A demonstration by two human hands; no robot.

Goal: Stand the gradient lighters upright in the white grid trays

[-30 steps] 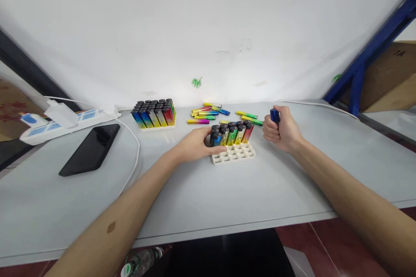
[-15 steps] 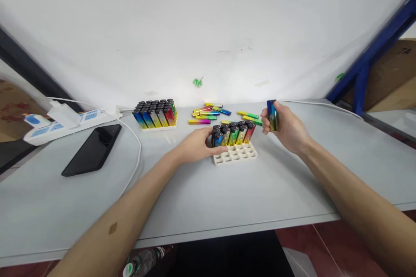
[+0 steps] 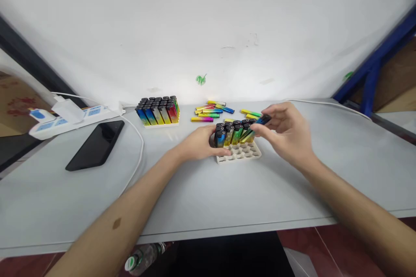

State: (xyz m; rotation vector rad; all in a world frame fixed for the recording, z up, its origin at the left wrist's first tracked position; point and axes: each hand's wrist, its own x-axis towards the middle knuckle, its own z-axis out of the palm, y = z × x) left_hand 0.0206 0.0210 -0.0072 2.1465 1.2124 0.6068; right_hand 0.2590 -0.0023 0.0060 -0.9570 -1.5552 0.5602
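Note:
A white tray (image 3: 239, 154) with rows of holes sits on the table, its back rows filled with upright black-topped lighters (image 3: 229, 133). My left hand (image 3: 202, 143) is closed around the tray's left end, thumb along its front holes and fingers beside the lighters. Between the thumb and fingers of my right hand (image 3: 286, 132) is a blue and yellow lighter (image 3: 261, 120), tilted, its lower end over the right part of the tray. Behind lie loose coloured lighters (image 3: 212, 110). Farther left, a second tray (image 3: 161, 125) is filled with upright lighters.
At the left are a black phone (image 3: 95, 145), a power strip (image 3: 48, 131) with plugs and a white cable (image 3: 140, 156) curving over the table (image 3: 208, 199). A white wall (image 3: 208, 30) rises behind. A plastic bottle (image 3: 144, 259) is below the front edge.
My right hand has moved left to the tray, and the lighter in it has gone from upright to tilted. My left hand stays at the tray. The whole view has shifted slightly.

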